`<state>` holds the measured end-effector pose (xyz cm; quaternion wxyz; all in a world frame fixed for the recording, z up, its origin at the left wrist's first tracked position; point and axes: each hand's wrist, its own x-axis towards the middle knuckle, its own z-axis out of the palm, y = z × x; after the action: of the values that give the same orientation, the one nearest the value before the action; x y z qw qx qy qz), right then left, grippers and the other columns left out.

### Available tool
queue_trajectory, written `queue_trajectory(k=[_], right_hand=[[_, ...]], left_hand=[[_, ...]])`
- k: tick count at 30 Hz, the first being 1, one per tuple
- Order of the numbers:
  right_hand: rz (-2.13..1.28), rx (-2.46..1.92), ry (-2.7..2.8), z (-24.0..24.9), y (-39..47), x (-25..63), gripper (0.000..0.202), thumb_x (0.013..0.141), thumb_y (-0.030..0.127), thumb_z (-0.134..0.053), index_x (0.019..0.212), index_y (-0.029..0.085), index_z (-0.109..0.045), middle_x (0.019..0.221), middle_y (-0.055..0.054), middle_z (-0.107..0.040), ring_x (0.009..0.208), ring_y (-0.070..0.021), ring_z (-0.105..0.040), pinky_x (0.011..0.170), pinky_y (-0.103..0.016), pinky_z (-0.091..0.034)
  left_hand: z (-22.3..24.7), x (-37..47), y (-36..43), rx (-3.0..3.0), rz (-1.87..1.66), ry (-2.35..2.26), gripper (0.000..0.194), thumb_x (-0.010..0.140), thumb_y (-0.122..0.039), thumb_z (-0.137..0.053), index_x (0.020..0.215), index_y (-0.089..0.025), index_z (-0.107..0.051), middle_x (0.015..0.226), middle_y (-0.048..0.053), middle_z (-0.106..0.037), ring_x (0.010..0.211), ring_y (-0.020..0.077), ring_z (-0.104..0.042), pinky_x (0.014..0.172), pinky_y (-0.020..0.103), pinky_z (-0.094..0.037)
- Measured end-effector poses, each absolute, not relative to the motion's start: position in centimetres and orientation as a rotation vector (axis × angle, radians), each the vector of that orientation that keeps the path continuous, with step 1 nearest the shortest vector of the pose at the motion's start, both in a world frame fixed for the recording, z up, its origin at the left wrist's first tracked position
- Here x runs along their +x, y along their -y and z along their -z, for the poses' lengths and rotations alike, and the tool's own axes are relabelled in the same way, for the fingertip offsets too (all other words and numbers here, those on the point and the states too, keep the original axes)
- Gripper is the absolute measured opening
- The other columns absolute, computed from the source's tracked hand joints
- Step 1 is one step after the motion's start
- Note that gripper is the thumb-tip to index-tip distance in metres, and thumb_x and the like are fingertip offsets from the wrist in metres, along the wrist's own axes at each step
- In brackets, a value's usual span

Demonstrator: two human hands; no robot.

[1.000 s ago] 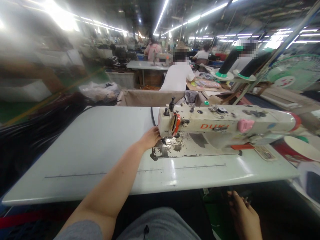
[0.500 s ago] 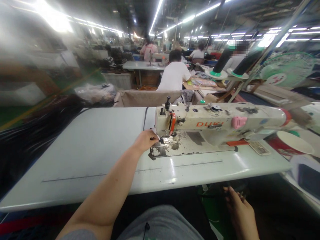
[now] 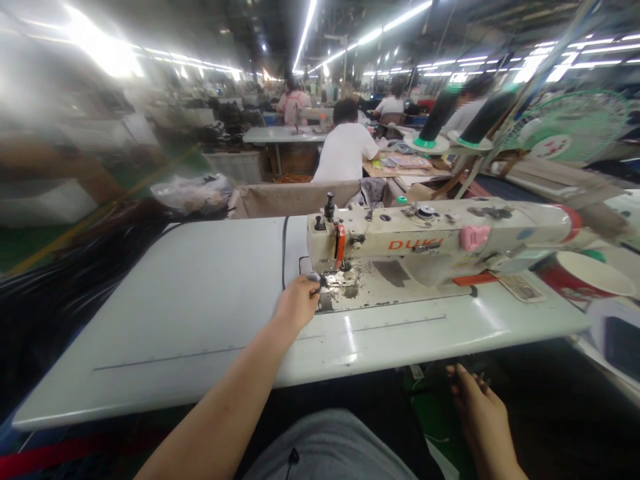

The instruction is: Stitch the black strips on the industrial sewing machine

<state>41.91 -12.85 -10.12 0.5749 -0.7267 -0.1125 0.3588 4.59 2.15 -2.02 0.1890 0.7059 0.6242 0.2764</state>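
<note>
My left hand [image 3: 300, 300] pinches a small dark piece [image 3: 321, 281] beside the presser foot of a white sewing machine [image 3: 415, 230]. Its exact kind is hidden by the fingers. A narrow black strip [image 3: 285, 250] runs from the back edge of the white table [image 3: 220, 280] toward this hand; whether it joins the piece I cannot tell. Below the table's front edge, in shadow, my right hand [image 3: 477, 397] has its fingers curled together, and what they hold is too dark to make out.
Black thread cones [image 3: 434, 123] stand behind the machine, with a green fan [image 3: 565, 133] at right. A cloth-lined bin [image 3: 295, 199] sits behind the table. Dark material [image 3: 75, 287] hangs at left. A red-and-white tub [image 3: 590, 280] and a phone [image 3: 623, 347] lie right. A person in white [image 3: 345, 150] sits ahead.
My left hand has shifted slightly toward me and its wrist has turned, staying at the presser foot. More of the black strip shows beside it. My right hand has barely moved.
</note>
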Motion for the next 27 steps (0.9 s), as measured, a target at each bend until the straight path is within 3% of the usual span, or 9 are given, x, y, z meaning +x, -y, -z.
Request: queue_trajectory(k=[16,21,27], right_hand=[[-0.854,-1.655,0.376,9.2,12.5,40.7,0.053,0.055,0.053,-0.088,0.084,0.012,-0.073,0.062,0.002,-0.061,0.051,-0.0108,-0.044,0.045,-0.025,-0.031],[-0.847,-1.689,0.385,8.7,13.1,40.7,0.052,0.059,0.058,-0.083,0.083,0.013,-0.073,0.054,0.005,-0.052,0.047,-0.0102,-0.038,0.044,-0.025,-0.024],[-0.824,-1.664,0.445,7.5,14.2,41.0,0.057,0.066,0.070,-0.075,0.080,0.014,-0.072,0.052,0.005,-0.049,0.044,-0.0094,-0.034,0.044,-0.025,-0.020]], left_hand=[[2.2,7.6,-0.5,1.914,-0.725,-1.819,0.024,0.087,-0.023,-0.069,0.109,-0.015,-0.074,0.112,0.013,-0.066,0.079,0.0177,-0.071,0.081,0.031,-0.059],[1.7,7.2,-0.3,2.026,-0.632,-1.831,0.032,0.084,-0.025,-0.069,0.115,-0.016,-0.073,0.112,0.013,-0.067,0.093,0.0251,-0.071,0.087,0.035,-0.058],[1.7,7.4,0.1,2.143,-0.387,-1.928,0.051,0.093,-0.043,-0.058,0.132,-0.011,-0.065,0.120,0.017,-0.065,0.104,0.0321,-0.069,0.090,0.042,-0.057]])
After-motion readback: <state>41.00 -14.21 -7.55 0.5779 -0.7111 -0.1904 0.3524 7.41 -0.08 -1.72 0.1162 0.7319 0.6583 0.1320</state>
